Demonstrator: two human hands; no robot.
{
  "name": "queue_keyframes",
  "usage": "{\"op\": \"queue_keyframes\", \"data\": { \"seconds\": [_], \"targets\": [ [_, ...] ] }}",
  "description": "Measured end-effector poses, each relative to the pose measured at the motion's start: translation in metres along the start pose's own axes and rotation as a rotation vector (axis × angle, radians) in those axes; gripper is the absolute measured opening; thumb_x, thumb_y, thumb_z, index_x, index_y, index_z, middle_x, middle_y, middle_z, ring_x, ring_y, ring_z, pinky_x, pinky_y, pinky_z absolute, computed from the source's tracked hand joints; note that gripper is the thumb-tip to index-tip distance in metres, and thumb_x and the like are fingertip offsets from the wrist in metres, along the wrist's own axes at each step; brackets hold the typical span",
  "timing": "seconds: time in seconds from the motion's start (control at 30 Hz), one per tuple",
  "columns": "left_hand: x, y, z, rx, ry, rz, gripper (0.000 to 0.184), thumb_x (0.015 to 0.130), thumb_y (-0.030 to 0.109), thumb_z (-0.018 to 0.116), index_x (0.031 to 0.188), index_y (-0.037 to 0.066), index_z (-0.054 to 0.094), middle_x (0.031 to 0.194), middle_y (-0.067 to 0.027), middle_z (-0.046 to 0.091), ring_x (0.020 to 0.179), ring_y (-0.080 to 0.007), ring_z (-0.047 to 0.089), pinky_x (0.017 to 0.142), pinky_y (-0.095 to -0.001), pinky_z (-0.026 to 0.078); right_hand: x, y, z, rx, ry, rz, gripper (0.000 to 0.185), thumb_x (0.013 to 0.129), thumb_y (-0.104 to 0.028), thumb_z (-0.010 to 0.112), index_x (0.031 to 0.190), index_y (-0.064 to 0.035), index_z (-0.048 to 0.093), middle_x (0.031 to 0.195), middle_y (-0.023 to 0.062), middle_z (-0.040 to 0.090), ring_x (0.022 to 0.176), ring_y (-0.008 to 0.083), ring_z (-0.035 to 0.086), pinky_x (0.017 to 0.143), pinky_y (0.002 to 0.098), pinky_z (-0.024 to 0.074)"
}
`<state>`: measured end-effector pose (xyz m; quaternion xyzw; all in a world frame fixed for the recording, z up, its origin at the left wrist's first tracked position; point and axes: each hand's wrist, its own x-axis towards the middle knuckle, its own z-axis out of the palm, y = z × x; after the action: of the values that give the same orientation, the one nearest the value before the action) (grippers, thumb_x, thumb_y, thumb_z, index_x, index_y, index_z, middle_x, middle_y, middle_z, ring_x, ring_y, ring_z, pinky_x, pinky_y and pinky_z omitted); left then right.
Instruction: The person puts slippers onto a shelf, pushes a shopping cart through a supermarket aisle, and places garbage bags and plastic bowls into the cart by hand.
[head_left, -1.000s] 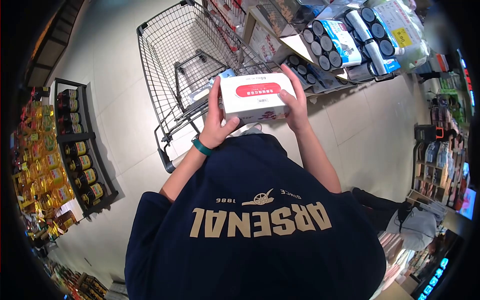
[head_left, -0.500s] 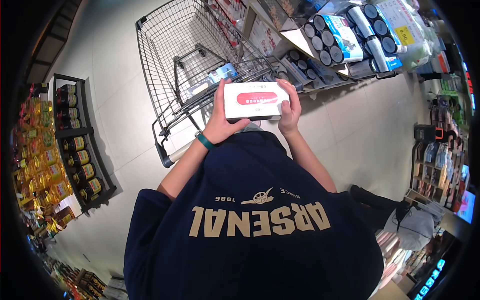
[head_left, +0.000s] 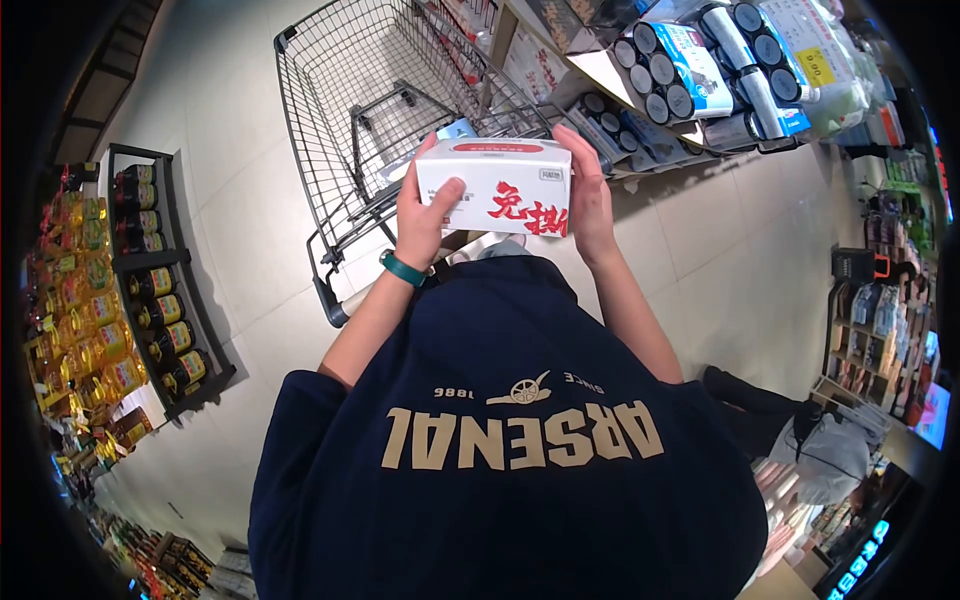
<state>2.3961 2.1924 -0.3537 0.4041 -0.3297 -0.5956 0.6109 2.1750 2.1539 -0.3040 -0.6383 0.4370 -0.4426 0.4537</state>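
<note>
A white box [head_left: 495,195] with red characters on its side and a red oval on its top is held in front of the chest. My left hand [head_left: 425,215] grips its left end, thumb on the printed side, a green band on the wrist. My right hand [head_left: 590,200] is closed around the right end, fingers along the edge. Just beyond the box stands a wire shopping cart [head_left: 330,130], with a blue-and-white package [head_left: 457,130] in it, partly hidden by the box.
Shelves of rolled packs [head_left: 690,80] stand at the upper right. A black rack of dark bottles [head_left: 160,290] and yellow oil bottles [head_left: 85,320] are at the left. Another person [head_left: 760,415] is at the lower right. A cart handle [head_left: 345,310] is near my body.
The box has tilted so its side with large red characters now faces the camera and its top shows narrowly. My left thumb has moved from the lower edge onto that side.
</note>
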Motion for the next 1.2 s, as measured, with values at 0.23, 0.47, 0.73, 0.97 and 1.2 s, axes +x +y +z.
{"op": "queue_keyframes", "data": {
  "seconds": [0.23,0.47,0.73,0.97,1.2],
  "targets": [
    [-0.001,0.032,-0.003,-0.55,-0.218,-0.584,0.064,0.099,0.056,0.038,0.135,0.003,0.044,0.117,-0.0188,0.063,0.093,-0.0326,0.069,0.074,-0.0472,0.062,-0.003,-0.07,0.016,0.147,-0.17,0.007,0.137,0.059,-0.043,0.092,0.156,-0.006,0.003,0.15,0.0205,0.033,0.137,0.0312,0.037,0.113,0.0415,0.0282],
    [-0.019,0.007,0.001,-1.011,-0.425,-0.826,0.073,0.099,0.059,0.031,0.15,0.007,0.025,0.144,-0.0281,0.04,0.119,-0.051,0.052,0.086,-0.063,0.053,-0.007,-0.074,0.031,-0.08,-0.292,-0.06,0.136,0.057,-0.03,0.093,0.154,-0.0013,0.002,0.149,0.0222,0.032,0.137,0.0326,0.038,0.111,0.0428,0.0321],
    [-0.024,-0.01,0.0,-1.177,-0.352,-0.92,0.069,0.101,0.053,0.034,0.151,0.008,0.021,0.143,-0.0279,0.039,0.117,-0.0475,0.056,0.085,-0.0664,0.053,-0.004,-0.108,0.039,-0.455,-0.283,-0.075,0.121,0.058,-0.028,0.09,0.151,0.0032,0.019,0.144,0.0214,0.041,0.134,0.0294,0.043,0.11,0.0388,0.0348],
    [-0.023,0.025,0.01,-1.022,-0.676,-0.701,0.076,0.097,0.064,0.032,0.153,0.014,0.023,0.151,-0.0208,0.035,0.132,-0.0485,0.041,0.094,-0.0718,0.041,-0.004,-0.08,0.038,0.288,-0.04,0.19,0.086,0.081,-0.03,0.075,0.143,0.0022,0.025,0.128,0.0176,0.054,0.111,0.0225,0.059,0.092,0.0357,0.0502],
    [-0.021,0.04,0.007,-0.843,-0.639,-0.659,0.081,0.095,0.061,0.044,0.154,0.011,0.02,0.151,-0.0191,0.036,0.134,-0.0393,0.043,0.102,-0.0651,0.04,-0.002,-0.065,0.027,0.689,0.015,0.426,0.057,0.093,-0.03,0.06,0.136,-0.0003,0.038,0.122,0.0123,0.058,0.108,0.016,0.06,0.088,0.0282,0.0504]
  ]
}}
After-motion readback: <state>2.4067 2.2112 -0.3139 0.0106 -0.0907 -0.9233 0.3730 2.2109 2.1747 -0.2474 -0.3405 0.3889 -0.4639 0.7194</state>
